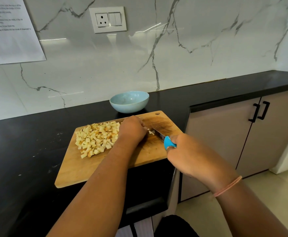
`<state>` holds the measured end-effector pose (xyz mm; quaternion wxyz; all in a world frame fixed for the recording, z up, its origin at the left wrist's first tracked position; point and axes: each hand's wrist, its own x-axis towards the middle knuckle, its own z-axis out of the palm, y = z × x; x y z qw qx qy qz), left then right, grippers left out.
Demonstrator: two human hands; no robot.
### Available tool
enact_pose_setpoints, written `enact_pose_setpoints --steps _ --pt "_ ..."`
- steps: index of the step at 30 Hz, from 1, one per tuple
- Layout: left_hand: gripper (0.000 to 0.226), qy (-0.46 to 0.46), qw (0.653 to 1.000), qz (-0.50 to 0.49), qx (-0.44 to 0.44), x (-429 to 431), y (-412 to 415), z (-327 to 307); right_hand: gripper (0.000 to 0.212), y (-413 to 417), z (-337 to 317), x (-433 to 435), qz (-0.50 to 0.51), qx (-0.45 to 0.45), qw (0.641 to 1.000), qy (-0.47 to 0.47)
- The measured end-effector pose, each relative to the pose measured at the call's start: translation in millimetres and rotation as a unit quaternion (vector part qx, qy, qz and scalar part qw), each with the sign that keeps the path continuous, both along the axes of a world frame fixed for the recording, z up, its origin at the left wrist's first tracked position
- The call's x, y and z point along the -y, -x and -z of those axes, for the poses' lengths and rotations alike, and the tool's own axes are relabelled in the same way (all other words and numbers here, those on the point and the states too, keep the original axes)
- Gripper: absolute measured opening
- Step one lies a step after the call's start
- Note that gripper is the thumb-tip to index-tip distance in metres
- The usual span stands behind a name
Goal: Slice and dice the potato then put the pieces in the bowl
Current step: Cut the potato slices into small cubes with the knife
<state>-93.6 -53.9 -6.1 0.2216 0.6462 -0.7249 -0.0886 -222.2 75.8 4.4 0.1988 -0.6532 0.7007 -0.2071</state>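
Diced pile: pale potato cubes heaped at 9 o'clock on the cutting board.
Bowl: light blue, on the black counter at 12 o'clock, just beyond the board's far edge. It looks empty.
Left hand: knuckles up near board centre, fingers curled down onto the potato remnant. Fingertips mostly hidden.
Potato remnant: small pale bits at 3 o'clock of the left hand, against the blade.
Knife: blade runs from the remnant toward 4 o'clock and ends in a blue handle.
Right hand: wrapped tight round the handle, over the board's edge at 4 o'clock.
Stage (judgement): dicing nearly done, transfer to bowl not begun.
Handling (judgement): cubes are light and firm, probably starch-wet. They are likely to cling to blade and skin and to scatter if shoved. Scoop the heap from both sides, or tip the board to the bowl rim and scrape. The remnant is small and slippery, so pin it from above with fingertips tucked back from the edge.
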Motion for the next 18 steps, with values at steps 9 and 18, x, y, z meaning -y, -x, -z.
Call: enact_pose_setpoints --steps 9,18 --pt "0.024 -0.042 0.998 0.044 -0.020 -6.2 0.1 -2.7 0.045 -0.2 10.0 10.8 0.003 0.047 0.999 0.007" --pt "0.024 0.004 0.998 0.011 -0.056 -0.9 -8.6 -3.3 0.040 8.7 2.2 5.8 0.020 0.036 0.999 0.022"
